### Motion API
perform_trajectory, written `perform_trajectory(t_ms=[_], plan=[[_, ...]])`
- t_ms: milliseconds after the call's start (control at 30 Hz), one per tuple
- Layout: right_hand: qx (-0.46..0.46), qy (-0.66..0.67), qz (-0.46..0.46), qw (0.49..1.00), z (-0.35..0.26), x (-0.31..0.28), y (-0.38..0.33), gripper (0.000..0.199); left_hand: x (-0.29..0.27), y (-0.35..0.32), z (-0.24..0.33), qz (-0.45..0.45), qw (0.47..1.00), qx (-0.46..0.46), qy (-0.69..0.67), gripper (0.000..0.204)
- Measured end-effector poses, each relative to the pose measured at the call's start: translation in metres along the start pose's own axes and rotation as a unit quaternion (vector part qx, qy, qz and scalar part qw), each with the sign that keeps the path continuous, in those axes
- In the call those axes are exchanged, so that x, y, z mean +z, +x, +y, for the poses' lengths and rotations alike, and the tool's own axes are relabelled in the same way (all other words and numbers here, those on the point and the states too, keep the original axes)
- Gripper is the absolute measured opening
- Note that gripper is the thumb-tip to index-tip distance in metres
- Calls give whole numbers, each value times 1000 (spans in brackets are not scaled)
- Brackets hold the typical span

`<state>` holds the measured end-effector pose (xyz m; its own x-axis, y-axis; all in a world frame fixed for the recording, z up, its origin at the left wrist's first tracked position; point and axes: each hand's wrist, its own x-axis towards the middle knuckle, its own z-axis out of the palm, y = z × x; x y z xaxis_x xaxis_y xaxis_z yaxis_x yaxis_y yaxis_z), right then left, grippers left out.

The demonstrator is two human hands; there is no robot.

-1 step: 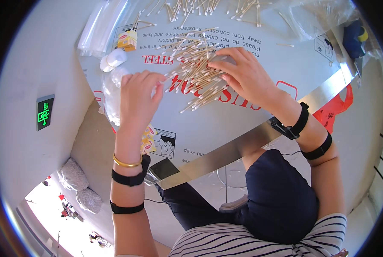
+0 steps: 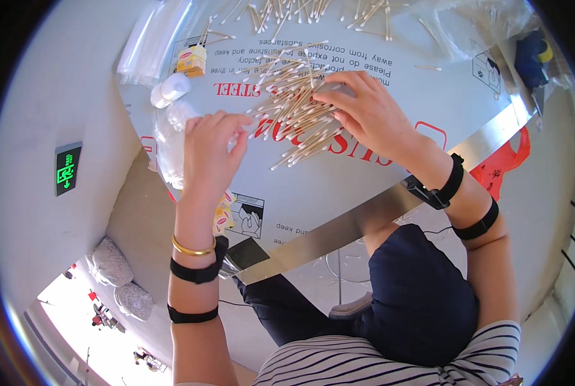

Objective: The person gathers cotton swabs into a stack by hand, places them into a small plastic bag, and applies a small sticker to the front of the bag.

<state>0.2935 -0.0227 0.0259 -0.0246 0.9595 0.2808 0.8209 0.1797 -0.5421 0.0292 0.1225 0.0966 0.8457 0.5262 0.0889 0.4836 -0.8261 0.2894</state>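
Note:
A loose pile of cotton swabs (image 2: 294, 116) with pale sticks and white tips lies on the printed grey-white tabletop (image 2: 339, 186). My right hand (image 2: 374, 116) is at the pile's right side, its fingers curled and the fingertips closed on swabs there. Just left of the pile hovers my left hand (image 2: 211, 145), fingers bent and drawn together toward the thumb. Whatever it may pinch is too small to make out. A bundle of clear plastic packaging (image 2: 170, 145) lies beside the left hand, partly hidden by it.
White rounded pieces (image 2: 170, 90) and a yellow packet (image 2: 191, 60) lie at the far left, near clear plastic sleeves (image 2: 152, 42). More swabs (image 2: 287, 13) are scattered at the far edge. Clear film (image 2: 474, 26) and a dark blue object (image 2: 531, 58) are far right; a red bag (image 2: 503, 161) hangs below the metal edge.
My left hand has shifted very slightly toward me and to the right. My right hand and the swab pile look the same.

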Motion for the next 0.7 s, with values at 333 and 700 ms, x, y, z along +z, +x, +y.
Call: perform_trajectory(t_ms=[333, 700], plan=[[10, 2, 15, 1000, 0, -3, -7, 37, 20, -31, 44, -27, 985, -97, -140, 23], [19, 57, 7, 998, -6, -11, -13, 43, 73, -41, 95, 74, 989, -116, -49, 32]])
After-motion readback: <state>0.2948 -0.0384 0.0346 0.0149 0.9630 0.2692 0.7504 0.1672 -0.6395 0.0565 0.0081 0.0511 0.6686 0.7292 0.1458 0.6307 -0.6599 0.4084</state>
